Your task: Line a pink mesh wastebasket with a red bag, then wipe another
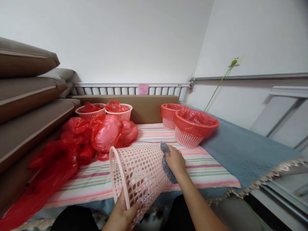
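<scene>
A pink perforated plastic basket (144, 166) lies tilted on its side in front of me, its open rim facing left. My left hand (125, 208) grips that rim at the lower side, thumb outside the wall and fingers partly hidden inside. In my right hand (176, 160) is a grey cloth (168, 170), pressed against the basket's closed bottom end. Part of the cloth sticks out above and below the fingers.
Two baskets lined with red bags, one nearer (189, 136) and one behind it (168, 122), stand at right. Two more baskets (125, 116) holding red plastic stand back left, behind heaped red bags (106, 133). Stacked cushions (29, 96) rise at left. A striped cloth (207, 166) covers the surface.
</scene>
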Motion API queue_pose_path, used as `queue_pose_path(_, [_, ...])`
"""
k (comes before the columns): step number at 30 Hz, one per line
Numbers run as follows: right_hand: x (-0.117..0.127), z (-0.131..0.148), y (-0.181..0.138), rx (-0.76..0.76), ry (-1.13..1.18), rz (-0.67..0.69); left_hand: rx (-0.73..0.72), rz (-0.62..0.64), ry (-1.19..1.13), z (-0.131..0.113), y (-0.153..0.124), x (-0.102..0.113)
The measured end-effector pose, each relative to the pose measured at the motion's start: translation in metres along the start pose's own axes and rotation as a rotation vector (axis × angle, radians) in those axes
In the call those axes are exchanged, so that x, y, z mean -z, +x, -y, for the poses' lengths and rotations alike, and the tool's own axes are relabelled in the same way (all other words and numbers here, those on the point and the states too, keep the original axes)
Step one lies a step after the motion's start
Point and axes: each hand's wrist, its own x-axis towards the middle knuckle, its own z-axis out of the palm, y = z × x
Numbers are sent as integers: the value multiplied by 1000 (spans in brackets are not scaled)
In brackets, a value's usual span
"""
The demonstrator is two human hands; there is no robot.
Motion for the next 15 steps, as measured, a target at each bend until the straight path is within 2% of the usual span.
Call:
queue_pose_path(6, [0,-4,-3,22,7,-27,-37,-2,-92,-18,14,-8])
queue_pose_path(9, [-1,-5,-6,34,25,-35,-10,-45,-132,-17,18,-10])
queue_pose_path(15, [-2,-7,-11,52,37,-52,-4,-53,-117,-16,10,-10])
